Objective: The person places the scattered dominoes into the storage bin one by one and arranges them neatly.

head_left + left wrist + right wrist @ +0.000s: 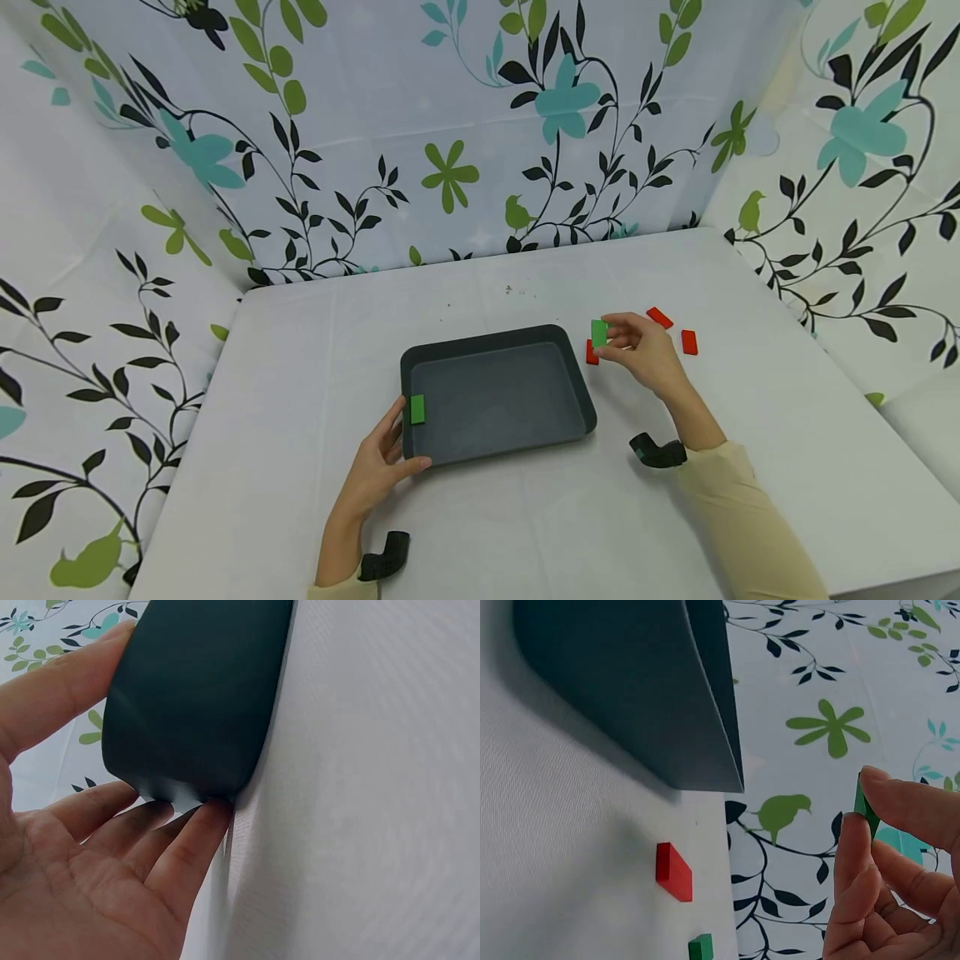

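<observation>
A dark grey rectangular tray (495, 392) lies on the white table. My left hand (378, 462) holds its near left corner, the thumb along the near side and the fingers against the left wall. Inside the tray, a green block (417, 409) sits by the left wall. My right hand (637, 348) pinches another green block (599, 333) between thumb and fingertips, raised above the table just right of the tray. Beneath it on the table is a red block (592, 352). The right wrist view also shows a green block (701, 947) on the table, hidden in the head view.
Two more red blocks lie beyond the right hand, one tilted (660, 317) and one nearly upright in view (689, 342). Leaf-patterned cloth (360, 133) hangs behind and beside the table (525, 517). Each wrist wears a black device.
</observation>
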{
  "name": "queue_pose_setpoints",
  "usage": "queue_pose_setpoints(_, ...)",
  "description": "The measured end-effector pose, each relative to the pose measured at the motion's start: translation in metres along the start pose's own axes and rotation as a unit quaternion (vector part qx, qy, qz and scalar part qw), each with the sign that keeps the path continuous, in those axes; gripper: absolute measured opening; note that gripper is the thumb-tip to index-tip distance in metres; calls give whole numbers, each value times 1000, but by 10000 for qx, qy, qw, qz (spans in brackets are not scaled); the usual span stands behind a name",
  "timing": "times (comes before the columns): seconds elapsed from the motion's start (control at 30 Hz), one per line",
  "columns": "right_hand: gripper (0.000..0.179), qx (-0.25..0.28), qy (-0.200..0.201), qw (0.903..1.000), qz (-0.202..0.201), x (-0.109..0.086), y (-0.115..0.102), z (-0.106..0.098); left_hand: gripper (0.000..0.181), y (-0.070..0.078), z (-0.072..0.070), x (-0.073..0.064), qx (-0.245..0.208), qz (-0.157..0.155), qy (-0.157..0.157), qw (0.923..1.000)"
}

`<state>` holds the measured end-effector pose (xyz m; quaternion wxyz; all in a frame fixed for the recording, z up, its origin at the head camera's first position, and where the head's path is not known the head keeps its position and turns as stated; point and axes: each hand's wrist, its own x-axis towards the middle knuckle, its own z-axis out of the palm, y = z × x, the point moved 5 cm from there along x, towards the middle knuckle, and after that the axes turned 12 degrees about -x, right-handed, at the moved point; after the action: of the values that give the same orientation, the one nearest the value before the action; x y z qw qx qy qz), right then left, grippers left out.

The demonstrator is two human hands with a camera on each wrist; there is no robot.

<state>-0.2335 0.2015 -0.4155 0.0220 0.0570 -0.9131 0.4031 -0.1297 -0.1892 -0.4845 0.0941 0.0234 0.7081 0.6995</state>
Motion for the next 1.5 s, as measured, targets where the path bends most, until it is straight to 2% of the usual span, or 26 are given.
queue_pose_setpoints(0.23,49,31,-99,9999,-118,4,-15,17,100,2,1,0,-13,-2,11,10000)
queue_pose_setpoints(0.4,50,-21,-162,9993,-349,7,-31,31,99,3,1,-1,40,38,6,10000)
queue_pose_setpoints(0.8,47,309,-485,9936,-974,12,-69,77,100,4,1,-1,3,-24,-10,10000)
queue_pose_setpoints(1.2,47,206,-961,9907,-942,13,-105,135,100,2,0,-1,-57,-90,15,9999)
queue_pose_setpoints(1.5,47,-51,-1312,9857,-1060,9,-116,179,101,1,-1,0,-100,-124,-19,9999)
